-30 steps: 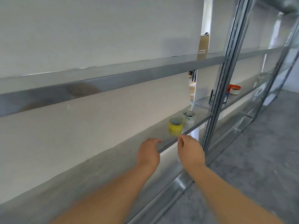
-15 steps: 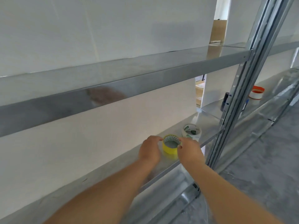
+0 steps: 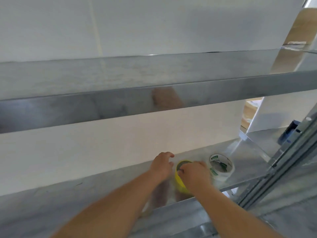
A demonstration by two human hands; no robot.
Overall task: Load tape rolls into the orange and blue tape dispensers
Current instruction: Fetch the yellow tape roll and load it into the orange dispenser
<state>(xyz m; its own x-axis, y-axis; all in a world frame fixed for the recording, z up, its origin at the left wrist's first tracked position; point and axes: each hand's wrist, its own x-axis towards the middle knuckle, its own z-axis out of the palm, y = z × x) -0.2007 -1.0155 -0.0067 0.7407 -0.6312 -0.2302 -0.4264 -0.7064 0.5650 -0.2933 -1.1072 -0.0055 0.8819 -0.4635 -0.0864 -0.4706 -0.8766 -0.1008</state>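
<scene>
A yellow tape roll [image 3: 179, 181] lies on the metal shelf [image 3: 103, 200]. My right hand [image 3: 195, 174] is closed over its right side, with a finger hooked into the core. My left hand [image 3: 161, 166] hovers just left of the roll with its fingers apart, holding nothing. A clear tape roll [image 3: 221, 166] with a green label lies flat on the shelf to the right of the yellow one. A blue object [image 3: 289, 133], perhaps the blue dispenser, stands further right, half hidden by the upright post. No orange dispenser is in view.
An upper metal shelf [image 3: 154, 100] runs across above my hands. A slotted metal upright [image 3: 291, 162] stands at the right. White wall panels back the shelves. Cardboard boxes [image 3: 252, 110] show through a gap at the right.
The view has moved closer to the shelf. My right hand has closed on the yellow roll and tilted it up; my left hand has come off it and opened.
</scene>
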